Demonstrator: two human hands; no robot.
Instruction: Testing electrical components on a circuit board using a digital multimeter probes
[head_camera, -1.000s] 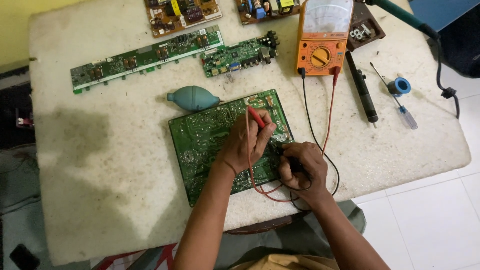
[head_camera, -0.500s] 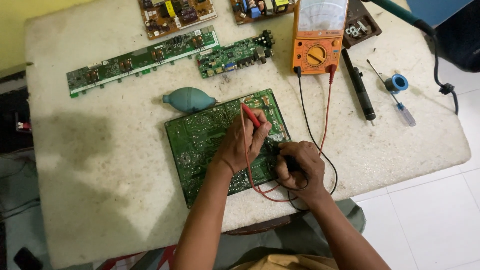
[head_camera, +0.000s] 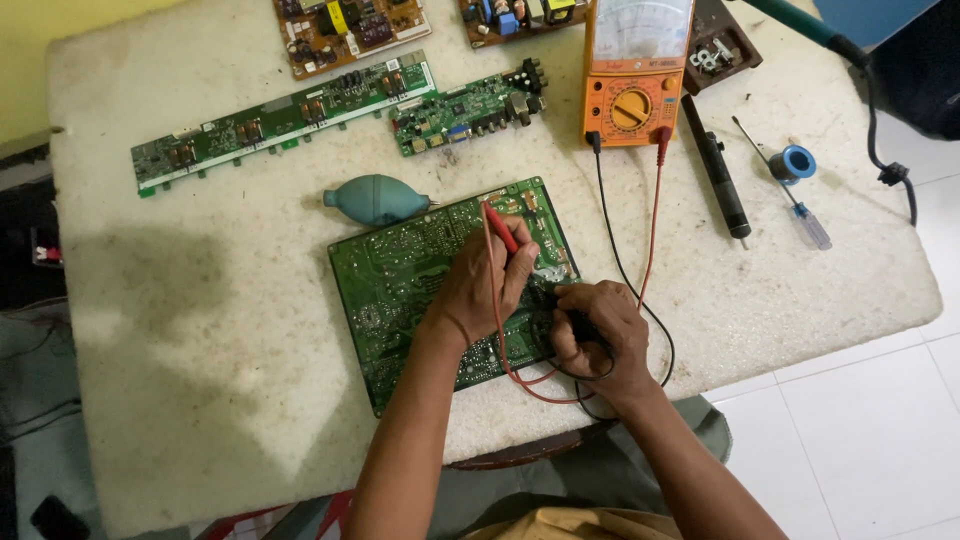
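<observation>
Both curled, left hand and right hand press probes onto the green board.

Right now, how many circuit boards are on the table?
5: a big green one under the hands, a long strip, a small green one, and two cut off at the top edge.

Electronics repair workshop. Worn, stained white worktable carried several bare circuit boards: large green board at centre, long narrow green board, smaller green board and brown boards along far edge. Orange analogue multimeter stood beside them, red lead and black lead plugged in. Teal rubber dust blower, black desoldering pump, solder spool and small screwdriver lay near. Floor was white tile; wall yellow.
</observation>
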